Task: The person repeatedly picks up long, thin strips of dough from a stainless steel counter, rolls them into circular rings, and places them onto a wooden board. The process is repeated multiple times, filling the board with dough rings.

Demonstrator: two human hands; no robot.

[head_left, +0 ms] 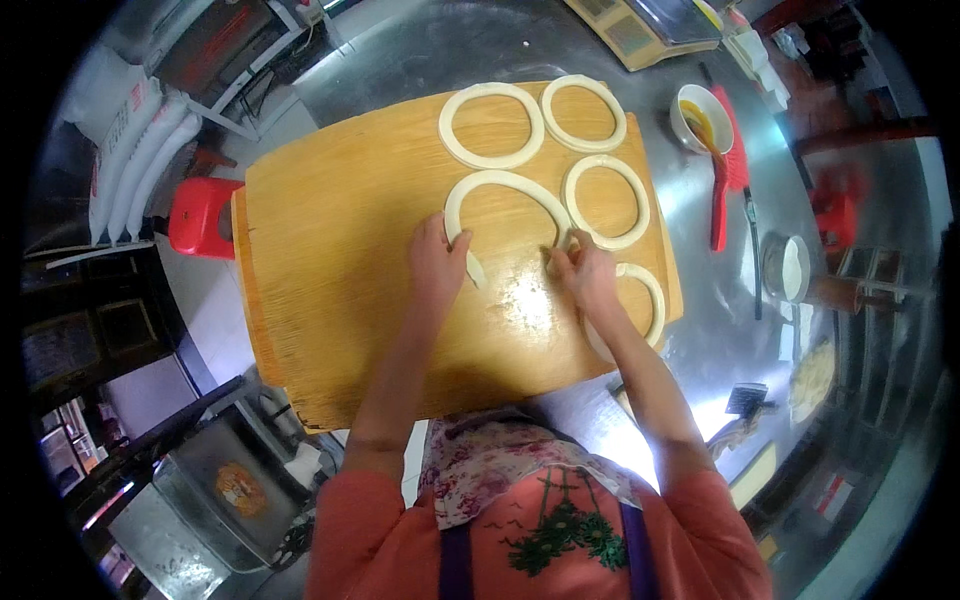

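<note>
A pale dough rope (pixel 507 180) lies in an open arc on the wooden board (pixel 330 270), with its two ends toward me. My left hand (pixel 437 258) grips the left side of it, and a short tapered tail sticks out below the fingers. At the other end, my right hand (pixel 588 275) pinches the rope with fingers together. Closed dough rings rest around it: one behind (pixel 446 120), one at the far right (pixel 620 118), and one close on the right (pixel 643 205). Another ring (pixel 657 305) is partly hidden under my right forearm.
Right of the board, a white bowl (pixel 679 128) with yellow liquid and a red-handled tool (pixel 719 215) stand on the metal table (pixel 690 270). A scale (pixel 630 38) sits at the back. A red stool (pixel 200 218) and white sacks (pixel 130 165) are left.
</note>
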